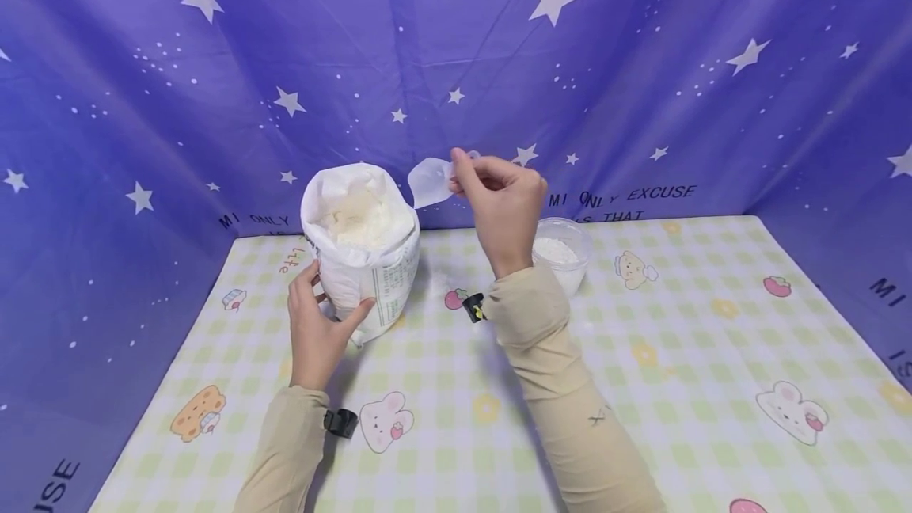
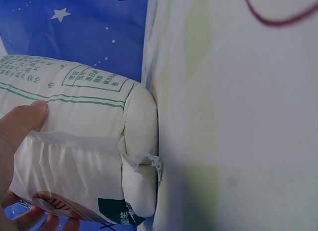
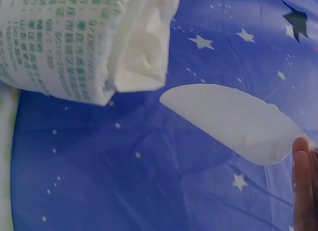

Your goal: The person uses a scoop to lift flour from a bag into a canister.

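An open white flour bag (image 1: pixel 399 279) with green print stands on the table, pale powder (image 1: pixel 356 216) filling its mouth. My left hand (image 1: pixel 318 327) holds the bag low on its near side, thumb in front and fingers round the left; the left wrist view shows the thumb pressed against the cloth. To the right of the bag's rim, my right hand (image 1: pixel 502 200) pinches a translucent plastic scoop (image 1: pixel 430 183) by its handle. In the right wrist view the scoop (image 3: pixel 228 121) hangs apart from the bag, a thin white film on it.
Behind my right wrist stands a clear round tub (image 1: pixel 580 248) with white powder inside. A checked cloth with cartoon prints (image 1: pixel 712 355) covers the table. A blue star-patterned curtain (image 1: pixel 456 38) closes off the back and sides.
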Tool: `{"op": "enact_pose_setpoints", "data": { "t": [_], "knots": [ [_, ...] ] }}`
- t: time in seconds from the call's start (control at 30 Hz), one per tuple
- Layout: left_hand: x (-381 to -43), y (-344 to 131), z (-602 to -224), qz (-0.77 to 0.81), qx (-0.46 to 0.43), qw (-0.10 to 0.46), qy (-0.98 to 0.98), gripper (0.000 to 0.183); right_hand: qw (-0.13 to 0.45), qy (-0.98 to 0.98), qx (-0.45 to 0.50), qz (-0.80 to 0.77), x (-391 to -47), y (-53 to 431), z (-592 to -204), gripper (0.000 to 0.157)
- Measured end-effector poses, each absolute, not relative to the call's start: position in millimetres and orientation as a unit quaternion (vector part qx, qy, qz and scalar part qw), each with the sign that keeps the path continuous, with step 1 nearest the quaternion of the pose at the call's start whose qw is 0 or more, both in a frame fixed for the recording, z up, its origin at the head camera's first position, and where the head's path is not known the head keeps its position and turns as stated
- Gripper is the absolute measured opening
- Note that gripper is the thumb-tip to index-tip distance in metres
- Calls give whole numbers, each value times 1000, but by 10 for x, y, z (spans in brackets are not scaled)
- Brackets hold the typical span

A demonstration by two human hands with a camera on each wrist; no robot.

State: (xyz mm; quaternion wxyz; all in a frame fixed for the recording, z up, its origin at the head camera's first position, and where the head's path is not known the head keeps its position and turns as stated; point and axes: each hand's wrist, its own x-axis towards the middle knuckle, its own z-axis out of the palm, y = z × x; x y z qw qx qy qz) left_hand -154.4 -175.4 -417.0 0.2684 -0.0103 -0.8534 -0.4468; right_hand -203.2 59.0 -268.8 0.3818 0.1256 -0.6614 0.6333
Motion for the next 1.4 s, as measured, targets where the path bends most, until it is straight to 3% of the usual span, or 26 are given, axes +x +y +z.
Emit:
{"op": "enact_pose_setpoints", "data": {
  "t": [0.77,1.4],
  "knots": [
    [-1542,-1735,-4211,-443,-19,273,-854,93,346,-764,222,496,-2210,157,-2926,19],
    [-1558,-1770,-4195,-432,-20,284,-856,94,352,-790,227,447,-2279,21,-3042,18]
  ]
}}
